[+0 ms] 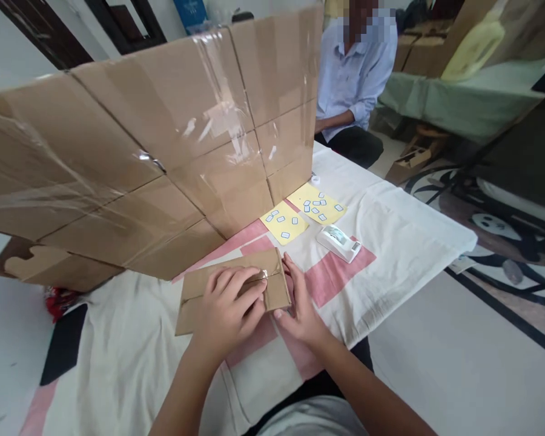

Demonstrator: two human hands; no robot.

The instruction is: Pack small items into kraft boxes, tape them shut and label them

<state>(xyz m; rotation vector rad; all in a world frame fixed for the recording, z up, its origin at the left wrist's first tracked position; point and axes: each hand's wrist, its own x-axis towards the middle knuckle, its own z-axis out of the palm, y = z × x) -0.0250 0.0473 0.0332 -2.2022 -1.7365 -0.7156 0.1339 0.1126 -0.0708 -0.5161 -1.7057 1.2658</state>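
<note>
A small flat cardboard box (278, 292) lies on the tablecloth in front of me, tilted slightly across the view. My left hand (231, 300) lies over its top, with bent fingers pressed close to the seam and a shiny bit of tape. Its palm covers the middle of the box. At the right end, my right hand (302, 306) grips the edge, thumb on the near corner and fingers on the far side. Just beyond the box are two yellow cards (285, 225) printed with small outlined shapes. A white device resembling a computer mouse (338, 243) rests to the right.
A tall taped cardboard partition (200, 139) stands along the table's far left side. Pink and white cloth (395, 242) covers the table. Across it sits a person in a light shirt (354, 66). A small white roll (315, 180) lies by the partition's right end.
</note>
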